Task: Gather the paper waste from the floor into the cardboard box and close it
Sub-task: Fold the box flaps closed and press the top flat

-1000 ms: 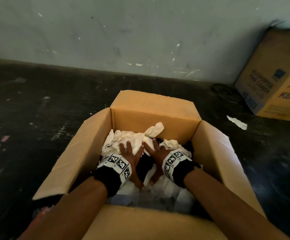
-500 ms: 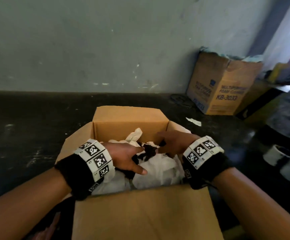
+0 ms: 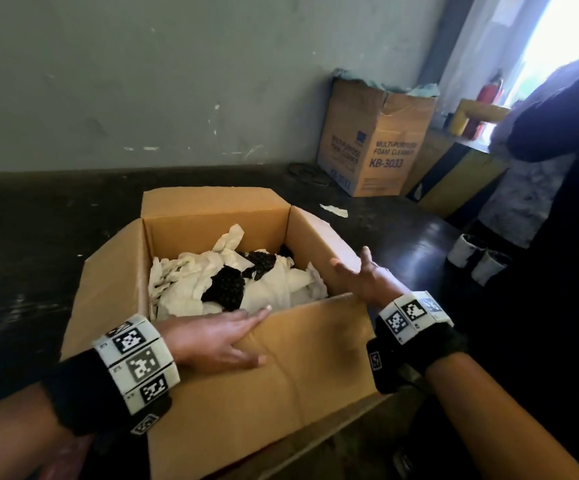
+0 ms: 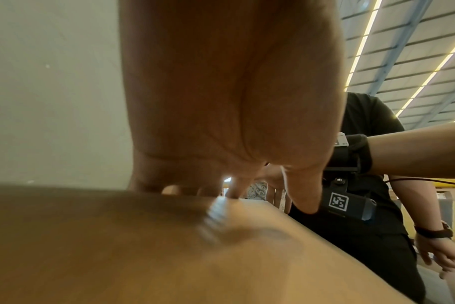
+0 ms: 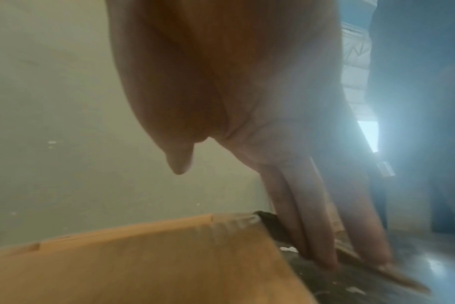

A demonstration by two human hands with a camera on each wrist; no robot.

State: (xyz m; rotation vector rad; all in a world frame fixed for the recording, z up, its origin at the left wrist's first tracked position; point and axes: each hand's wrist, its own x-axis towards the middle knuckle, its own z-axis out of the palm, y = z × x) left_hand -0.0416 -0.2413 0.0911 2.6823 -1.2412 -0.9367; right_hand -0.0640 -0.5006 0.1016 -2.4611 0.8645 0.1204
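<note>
On the dark floor (image 3: 38,237) the open brown cardboard box (image 3: 114,282) holds crumpled white paper waste (image 3: 184,282), left hand (image 3: 211,341) flat on its near flap (image 3: 281,368), right hand (image 3: 360,278) spread beside its right flap (image 3: 319,240).

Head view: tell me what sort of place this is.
Probably a storeroom or utility corner of a workplace: scuffed dark floor, a marked bare wall, a foam cleaner carton against it and a red fire extinguisher behind.

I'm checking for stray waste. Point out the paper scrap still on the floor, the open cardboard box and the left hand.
paper scrap (image 3: 334,210): head view, middle of the strip.
cardboard box (image 3: 208,209): head view, far flap.
left hand (image 3: 217,341): head view, back of the hand.
</note>
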